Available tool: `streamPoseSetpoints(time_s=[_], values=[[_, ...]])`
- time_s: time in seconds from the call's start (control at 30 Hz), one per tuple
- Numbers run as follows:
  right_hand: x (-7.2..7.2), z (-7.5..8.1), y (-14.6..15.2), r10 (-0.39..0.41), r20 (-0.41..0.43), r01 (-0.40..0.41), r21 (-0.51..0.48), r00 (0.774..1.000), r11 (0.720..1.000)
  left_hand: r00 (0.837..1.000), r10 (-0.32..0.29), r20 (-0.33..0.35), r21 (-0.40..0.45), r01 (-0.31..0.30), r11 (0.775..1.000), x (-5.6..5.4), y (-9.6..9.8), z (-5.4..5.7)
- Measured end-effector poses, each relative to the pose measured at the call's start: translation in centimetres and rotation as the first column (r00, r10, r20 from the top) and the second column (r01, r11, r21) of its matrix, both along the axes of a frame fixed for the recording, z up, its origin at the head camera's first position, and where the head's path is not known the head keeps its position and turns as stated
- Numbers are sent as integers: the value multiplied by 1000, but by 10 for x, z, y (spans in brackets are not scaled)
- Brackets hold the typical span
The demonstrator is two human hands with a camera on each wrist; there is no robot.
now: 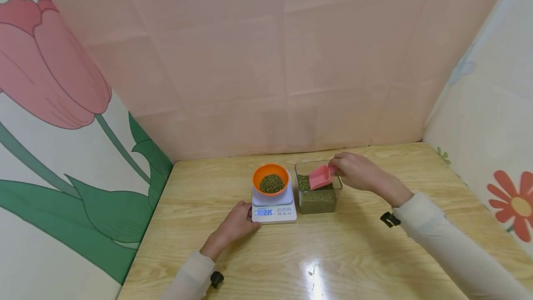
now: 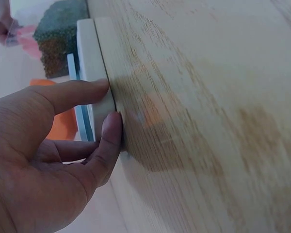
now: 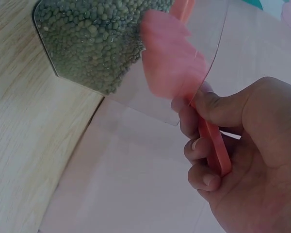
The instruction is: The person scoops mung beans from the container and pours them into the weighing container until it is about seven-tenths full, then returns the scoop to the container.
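Note:
On the table stands a white kitchen scale [image 1: 275,214] with a lit display. An orange bowl [image 1: 269,169] holding small green beans, which look like mung beans [image 1: 271,184], sits on its platform. My left hand [image 1: 238,222] holds the scale's near left corner between thumb and fingers, as the left wrist view shows at the scale's edge [image 2: 94,68]. Beside the scale is a clear container [image 1: 317,205] partly filled with the same beans [image 3: 87,41]. My right hand [image 1: 354,170] grips the handle of a pink scoop [image 1: 320,177], its blade inside the container's mouth above the beans.
The wooden table [image 1: 200,184] ends at a pink cloth backdrop [image 1: 225,82]. Walls with painted flowers flank it left and right. The scale and the container stand close together, side by side.

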State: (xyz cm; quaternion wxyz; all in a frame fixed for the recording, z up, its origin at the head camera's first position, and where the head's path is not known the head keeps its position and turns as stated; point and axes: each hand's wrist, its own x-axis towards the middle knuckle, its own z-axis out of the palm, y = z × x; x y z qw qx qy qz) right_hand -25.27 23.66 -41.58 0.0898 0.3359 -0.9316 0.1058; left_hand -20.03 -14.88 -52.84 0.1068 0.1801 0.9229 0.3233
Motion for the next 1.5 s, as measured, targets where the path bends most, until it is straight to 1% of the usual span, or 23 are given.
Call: streamPoseSetpoints(time_s=[0.2,0.5,0.67,0.83,1.1,1.27,1.5], values=[[-2,-1,-2,-2,0,2,2,1000,1000,1000,-6,-11,-6,6,1000,-1,0,0],[-2,5,-7,14,4,-14,17,1000,1000,1000,-14,-13,-1,14,1000,0,0,1],[-4,7,-13,17,8,-18,32,1000,999,1000,-7,-9,0,7,1000,0,0,2],[-7,4,-16,23,24,-24,41,999,999,1000,-5,-6,-3,5,1000,1,-1,1],[-6,-2,-17,6,55,-8,29,998,1000,1000,-1,-3,4,1,1000,0,1,2],[-5,-5,-17,11,45,-12,24,999,1000,1000,-11,-18,-2,11,1000,0,1,3],[-8,-10,-21,41,12,-41,17,999,999,1000,-10,-10,-1,10,1000,-2,0,1]])
